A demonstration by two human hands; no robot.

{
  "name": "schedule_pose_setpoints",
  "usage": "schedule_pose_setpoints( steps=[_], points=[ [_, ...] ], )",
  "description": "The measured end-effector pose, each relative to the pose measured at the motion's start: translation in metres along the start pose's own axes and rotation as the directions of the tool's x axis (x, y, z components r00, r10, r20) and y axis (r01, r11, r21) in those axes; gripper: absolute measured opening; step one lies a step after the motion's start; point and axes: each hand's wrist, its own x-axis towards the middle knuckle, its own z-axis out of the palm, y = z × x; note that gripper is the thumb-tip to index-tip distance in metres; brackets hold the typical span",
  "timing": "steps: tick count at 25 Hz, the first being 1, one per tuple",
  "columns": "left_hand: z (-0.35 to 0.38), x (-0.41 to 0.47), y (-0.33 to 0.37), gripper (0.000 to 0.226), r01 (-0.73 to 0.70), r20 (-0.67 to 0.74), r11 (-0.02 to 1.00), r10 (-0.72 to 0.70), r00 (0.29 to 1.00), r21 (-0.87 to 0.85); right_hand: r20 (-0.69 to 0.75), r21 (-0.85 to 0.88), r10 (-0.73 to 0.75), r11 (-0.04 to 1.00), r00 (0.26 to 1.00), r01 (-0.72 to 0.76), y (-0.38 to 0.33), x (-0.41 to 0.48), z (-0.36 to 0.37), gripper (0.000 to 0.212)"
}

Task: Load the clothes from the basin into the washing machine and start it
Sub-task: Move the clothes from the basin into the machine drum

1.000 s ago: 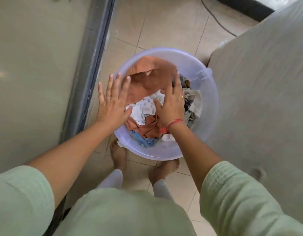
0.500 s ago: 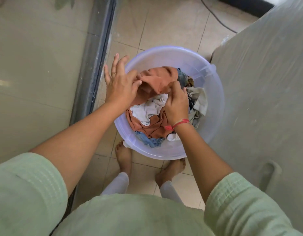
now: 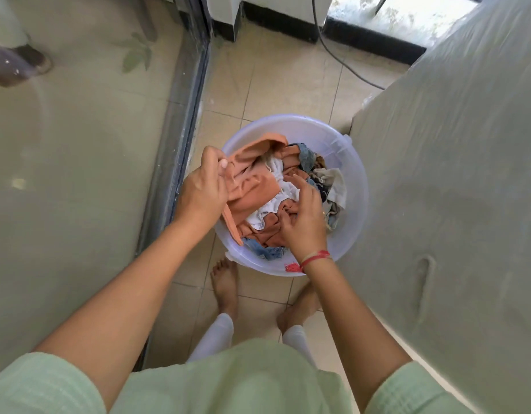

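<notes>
Clothes, a tangled orange, white and denim heap [image 3: 273,201], fill the round translucent lilac plastic basin [image 3: 318,135]; the left hand [image 3: 203,189] at its left rim clutches orange cloth [image 3: 252,186], the right hand [image 3: 303,225] curls its fingers into folds nearer its front; lifting may drag snagged pieces over the rim

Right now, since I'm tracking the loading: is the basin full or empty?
Full: clothes heap inside the basin; the left hand grips the orange garment near its rim, the right hand clutches more.
</notes>
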Motion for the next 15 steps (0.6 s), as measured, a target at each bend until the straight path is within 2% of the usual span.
schedule_pose_setpoints(
  steps=[2, 4, 6, 8, 9, 10, 12, 13, 15],
  points=[
    [-0.004, 0.005, 0.003, 0.010, -0.024, 0.014, 1.000, 0.024, 1.000, -0.002, 0.143, -0.084, -0.058, 0.994, 0.988, 0.071, -0.005, 0.020, 0.006, 0.085],
    [-0.007, 0.011, 0.000, 0.011, -0.032, 0.046, 0.999, 0.032, 0.998, -0.007, 0.291, -0.255, -0.089, 0.953, 0.953, 0.166, -0.006, 0.037, 0.017, 0.105],
    [-0.011, 0.012, -0.007, 0.010, -0.039, 0.105, 0.999, 0.042, 0.994, -0.031, 0.251, -0.391, -0.117, 0.896, 0.961, 0.212, -0.004, 0.049, 0.024, 0.107],
    [-0.015, 0.009, -0.009, 0.026, -0.020, 0.188, 0.998, 0.031, 0.982, -0.063, 0.095, -0.441, -0.184, 0.873, 0.978, 0.208, -0.008, 0.066, 0.024, 0.103],
    [-0.015, 0.006, -0.009, 0.034, 0.001, 0.237, 0.998, 0.013, 0.971, -0.059, 0.067, -0.472, -0.228, 0.850, 0.971, 0.232, -0.011, 0.076, 0.023, 0.099],
    [-0.016, 0.002, -0.007, 0.039, 0.013, 0.278, 0.999, -0.002, 0.961, -0.040, 0.108, -0.512, -0.266, 0.811, 0.958, 0.283, -0.015, 0.086, 0.021, 0.090],
    [-0.018, -0.007, -0.009, 0.043, 0.026, 0.308, 0.999, -0.037, 0.951, 0.039, 0.263, -0.558, -0.308, 0.724, 0.914, 0.405, -0.022, 0.103, 0.020, 0.051],
    [-0.018, -0.011, -0.015, 0.044, 0.048, 0.305, 0.994, -0.074, 0.949, 0.095, 0.301, -0.545, -0.304, 0.723, 0.904, 0.425, -0.025, 0.107, 0.020, 0.035],
    [-0.018, -0.016, -0.032, 0.039, 0.133, 0.277, 0.966, -0.194, 0.941, 0.224, 0.283, -0.459, -0.245, 0.814, 0.927, 0.355, -0.023, 0.107, 0.017, 0.021]
  ],
)
